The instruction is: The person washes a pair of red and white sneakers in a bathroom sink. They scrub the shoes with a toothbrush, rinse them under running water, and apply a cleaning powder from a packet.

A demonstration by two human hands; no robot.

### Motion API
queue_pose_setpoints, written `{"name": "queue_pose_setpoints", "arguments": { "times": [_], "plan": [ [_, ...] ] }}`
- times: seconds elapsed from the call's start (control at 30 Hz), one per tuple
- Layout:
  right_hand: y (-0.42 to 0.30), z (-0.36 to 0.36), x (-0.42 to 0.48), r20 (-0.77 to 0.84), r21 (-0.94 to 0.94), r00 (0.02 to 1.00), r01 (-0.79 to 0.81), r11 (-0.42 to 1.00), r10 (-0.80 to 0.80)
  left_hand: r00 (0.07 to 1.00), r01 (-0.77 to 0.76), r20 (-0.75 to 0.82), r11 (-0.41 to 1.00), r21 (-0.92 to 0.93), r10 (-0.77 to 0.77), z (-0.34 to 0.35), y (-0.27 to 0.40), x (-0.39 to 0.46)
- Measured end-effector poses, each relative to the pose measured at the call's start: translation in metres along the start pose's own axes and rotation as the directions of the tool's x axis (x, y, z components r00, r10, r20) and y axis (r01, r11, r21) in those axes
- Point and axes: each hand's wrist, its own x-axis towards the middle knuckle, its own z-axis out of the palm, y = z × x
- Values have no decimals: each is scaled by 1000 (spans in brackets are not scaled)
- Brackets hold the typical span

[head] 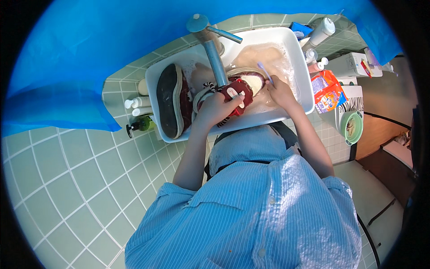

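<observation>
In the white washbasin (291,42), a maroon sneaker (248,95) with a pale insole and striped laces lies in cloudy, sudsy water. My left hand (216,109) grips its padded tongue, the thumb lying across the label patch. My right hand (281,94) pinches the handle of a light purple toothbrush (264,70). The brush head points up and away, over the far side of the shoe's heel opening. A second maroon shoe (169,101) rests on its side against the basin's left wall, dark sole facing left. Part of the held shoe is hidden by my left hand and the faucet.
A metal faucet (216,64) with a side lever reaches over the basin. Bottles (140,102) stand at the left. At the right are more bottles (319,64), an orange detergent bag (326,90) and a green basket (351,127). Blue sheeting (84,60) hangs beyond.
</observation>
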Motion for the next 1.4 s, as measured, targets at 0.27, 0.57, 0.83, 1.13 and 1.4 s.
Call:
{"name": "queue_pose_setpoints", "arguments": {
  "times": [0.27,0.57,0.83,1.13,1.4],
  "plan": [
    [-3,8,2,-104,351,994,63,934,-28,922,262,372,881,-394,-108,12,-14,21],
    [-24,-15,3,-304,231,950,145,962,-70,968,21,88,277,-961,234,29,-23,37],
    [-41,-34,26,-459,96,822,422,902,-336,999,44,40,-326,-944,19,44,25,50],
    [-41,-44,11,-193,-75,894,398,914,-405,982,-7,-80,-384,-923,172,73,13,81],
    [-49,-46,-14,-85,-133,982,157,979,-169,976,-41,-126,-421,-906,176,67,16,79]
  ]
}}
